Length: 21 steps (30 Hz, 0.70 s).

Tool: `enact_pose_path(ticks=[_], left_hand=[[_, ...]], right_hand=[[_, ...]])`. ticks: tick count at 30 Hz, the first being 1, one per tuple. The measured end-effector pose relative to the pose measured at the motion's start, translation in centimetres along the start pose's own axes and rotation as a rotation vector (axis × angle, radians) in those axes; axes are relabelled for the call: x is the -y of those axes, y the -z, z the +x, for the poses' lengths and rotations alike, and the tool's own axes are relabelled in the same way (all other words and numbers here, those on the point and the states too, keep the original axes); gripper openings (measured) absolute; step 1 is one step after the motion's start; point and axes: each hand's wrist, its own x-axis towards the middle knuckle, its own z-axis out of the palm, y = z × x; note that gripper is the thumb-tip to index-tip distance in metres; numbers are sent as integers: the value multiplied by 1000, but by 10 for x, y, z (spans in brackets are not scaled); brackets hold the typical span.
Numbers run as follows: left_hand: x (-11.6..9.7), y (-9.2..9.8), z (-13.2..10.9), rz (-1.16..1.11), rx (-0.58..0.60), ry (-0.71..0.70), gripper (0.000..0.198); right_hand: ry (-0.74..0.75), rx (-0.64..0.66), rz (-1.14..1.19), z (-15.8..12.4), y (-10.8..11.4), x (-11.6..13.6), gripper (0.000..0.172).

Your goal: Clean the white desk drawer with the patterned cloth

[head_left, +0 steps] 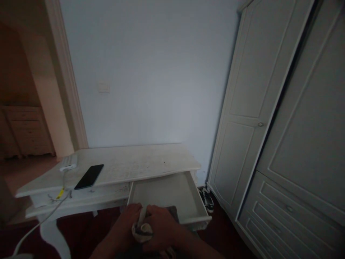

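Observation:
My left hand (126,223) and my right hand (162,227) are close together at the bottom middle of the view, in front of an open drawer. Fingers of both are closed on a bunched cloth (142,232), beige with darker patches, part of it rising between the hands. What kind of cloth article it is I cannot make out. Behind my right hand shows the edge of a dark grey thing (173,212), mostly hidden. The pulled-out white drawer (167,192) shows its pale bottom.
A black phone (89,177) lies on the worn white table (129,160), left of the drawer. Beside it sits a white power strip (68,162) whose cable hangs over the front edge. Shoes (206,199) stand on the floor by the wardrobe (242,118) at right.

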Motion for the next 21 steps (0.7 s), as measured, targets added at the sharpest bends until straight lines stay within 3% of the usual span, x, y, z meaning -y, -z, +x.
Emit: enact_pose_path(ticks=[3,6,8,11,14,17,21], left_hand=[[26,-6,-20,36,-102,-2,48],[43,-21,-29,25,-146,3,50],[47,-29,-28,-2,-132,5,48],[45,-32,-23,-29,-115,5,50],[42,-29,-22,-46,-108,14,45],[41,-29,-24,-59,-130,26,50],[44,-40,-24,-99,-261,-9,82]], right_hand=[[-10,22,6,-1,6,2,54],[-46,59,-16,-33,31,-19,53],[-120,121,-26,-65,53,-41,51],[-283,79,-37,-115,83,-73,42],[-325,48,-63,-141,95,-89,40],[-264,81,-113,-129,81,-82,41],[-86,92,-128,-69,37,-48,51]])
